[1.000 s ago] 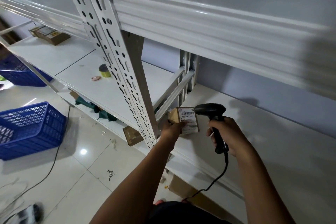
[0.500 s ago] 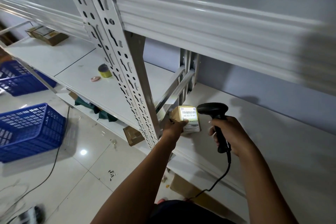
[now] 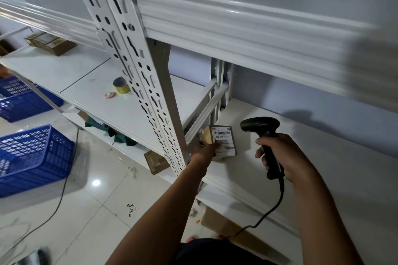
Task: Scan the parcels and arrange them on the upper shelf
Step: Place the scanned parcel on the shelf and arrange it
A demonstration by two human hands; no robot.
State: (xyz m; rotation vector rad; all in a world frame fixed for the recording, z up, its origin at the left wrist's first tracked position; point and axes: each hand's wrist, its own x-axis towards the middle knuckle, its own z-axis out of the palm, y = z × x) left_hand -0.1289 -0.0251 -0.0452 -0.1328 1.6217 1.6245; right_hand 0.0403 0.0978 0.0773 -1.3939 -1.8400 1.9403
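The small brown parcel (image 3: 224, 135), label facing up, is being held low at the white shelf (image 3: 323, 168) beside the upright post (image 3: 150, 92), the left hand (image 3: 204, 150) gripping its seven o'clock corner. At its three o'clock, the right hand (image 3: 282, 157) is clutching the black scanner (image 3: 260, 127).

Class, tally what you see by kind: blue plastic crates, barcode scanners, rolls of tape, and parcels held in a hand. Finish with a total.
Blue crates: 2, the near crate and the far crate
Barcode scanner: 1, gripped by the right hand
Tape roll: 1
Parcel held by the left hand: 1
Total: 5
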